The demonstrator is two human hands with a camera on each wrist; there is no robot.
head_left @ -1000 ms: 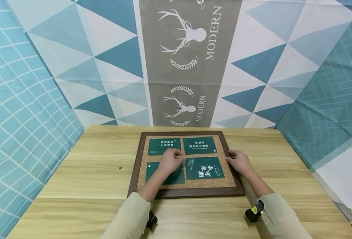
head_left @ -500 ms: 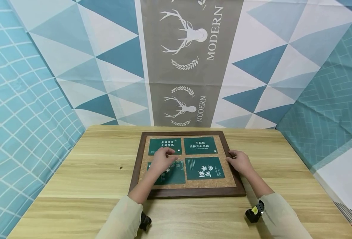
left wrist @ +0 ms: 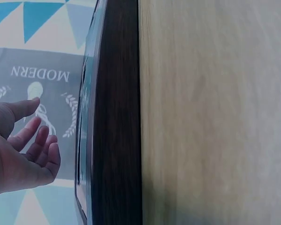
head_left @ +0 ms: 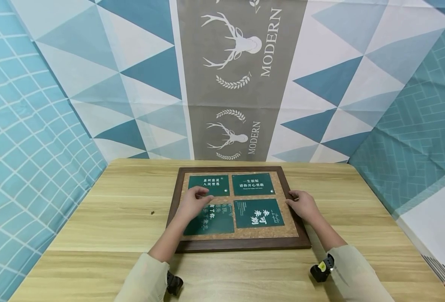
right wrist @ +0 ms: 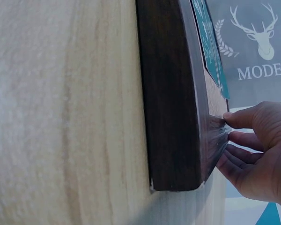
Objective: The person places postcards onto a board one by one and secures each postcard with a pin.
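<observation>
A corkboard in a dark brown wooden frame lies on the table. On it are a top-left green card, a top-right card, a lower-right card and a lower-left card, all with white lettering. My left hand hovers over the left cards, partly covering them. In the left wrist view its thumb and fingers stand apart, holding nothing. My right hand grips the frame's right edge, with thumb and fingertips against the wood in the right wrist view. Small pins show at some card corners.
The wood-grain table extends around the board. A small dark speck lies on it to the left. Behind it hangs a patterned cloth with deer heads and triangles. Each wrist bears a black camera.
My left hand has moved left from the middle of the board, uncovering a pin on the top-left card and more of the lower-left card's lettering. The right hand has stayed at the frame.
</observation>
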